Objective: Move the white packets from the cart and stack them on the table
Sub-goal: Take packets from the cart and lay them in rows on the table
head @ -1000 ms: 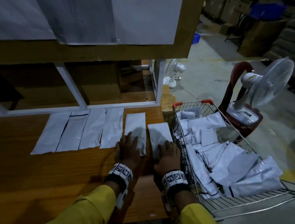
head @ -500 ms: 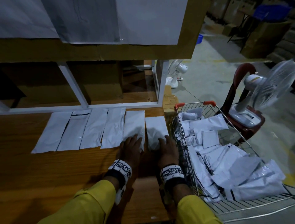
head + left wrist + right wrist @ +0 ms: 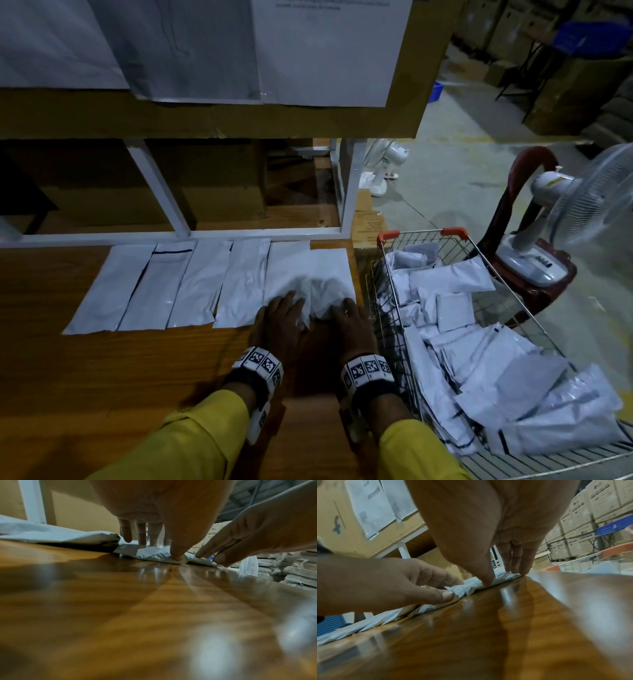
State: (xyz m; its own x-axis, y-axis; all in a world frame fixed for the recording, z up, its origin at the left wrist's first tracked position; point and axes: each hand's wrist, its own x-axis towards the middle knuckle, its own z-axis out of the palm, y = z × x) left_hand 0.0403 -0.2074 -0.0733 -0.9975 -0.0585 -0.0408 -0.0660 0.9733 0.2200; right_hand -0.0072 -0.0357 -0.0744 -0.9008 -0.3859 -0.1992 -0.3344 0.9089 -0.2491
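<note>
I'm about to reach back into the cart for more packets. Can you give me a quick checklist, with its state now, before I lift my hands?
1. Last two packets lie flat: not ok; the near end of the packet under the right hand looks crumpled.
2. Left hand holds nothing: ok, it presses a packet with straight fingers.
3. Row of packets aligned: ok, side by side.
4. Packets stacked: not ok, single layer.
5. Cart within reach: ok, beside the table.
6. Cart has packets left: ok.
</note>
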